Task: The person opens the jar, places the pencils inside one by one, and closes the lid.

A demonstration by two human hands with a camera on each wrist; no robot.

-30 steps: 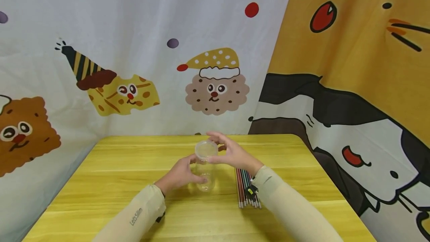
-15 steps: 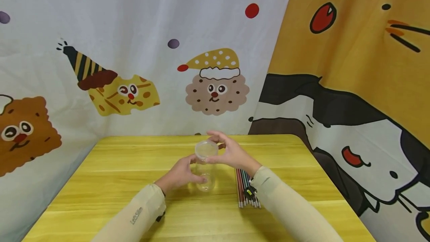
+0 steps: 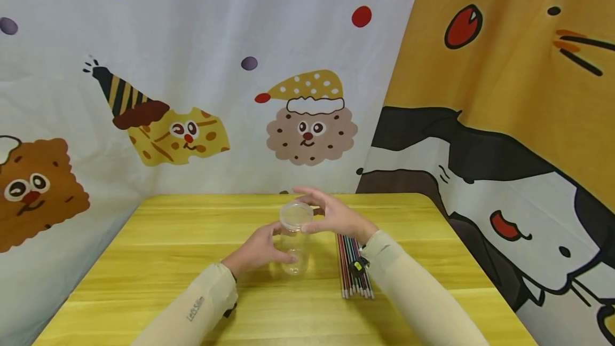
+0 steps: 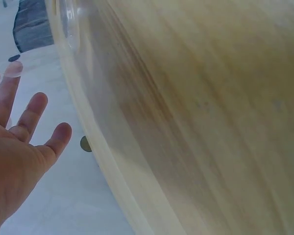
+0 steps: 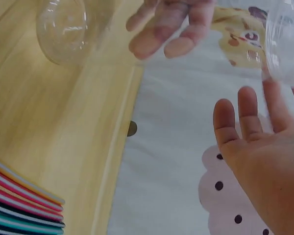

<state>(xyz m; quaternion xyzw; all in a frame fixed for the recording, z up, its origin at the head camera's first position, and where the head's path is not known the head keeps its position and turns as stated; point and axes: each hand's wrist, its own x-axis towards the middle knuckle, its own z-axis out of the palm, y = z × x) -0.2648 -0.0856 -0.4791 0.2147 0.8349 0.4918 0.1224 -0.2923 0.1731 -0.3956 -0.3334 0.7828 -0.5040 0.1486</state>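
A clear plastic jar [image 3: 297,247] stands upright near the middle of the table, capped by a translucent round lid [image 3: 296,214]. Around its lower body my left hand [image 3: 259,245] holds it, the thumb in front and the fingers behind. At the top my right hand [image 3: 336,217] grips the lid's edge between thumb and fingers. The right wrist view shows part of the lid [image 5: 286,44] by the fingertips and the jar's base [image 5: 63,32] at upper left. The jar looks see-through, with nothing visible inside. In the left wrist view the left thumb is out of sight.
Several pencils [image 3: 349,268] lie side by side right of the jar, partly under my right wrist. The yellow wooden table [image 3: 168,260] ends at a cartoon-printed curtain [image 3: 202,31] behind and to the right.
My right thumb has slid slightly right along the lid's edge, and the right wrist has shifted a little, uncovering more of the pencils. The jar and left hand stay nearly in place.
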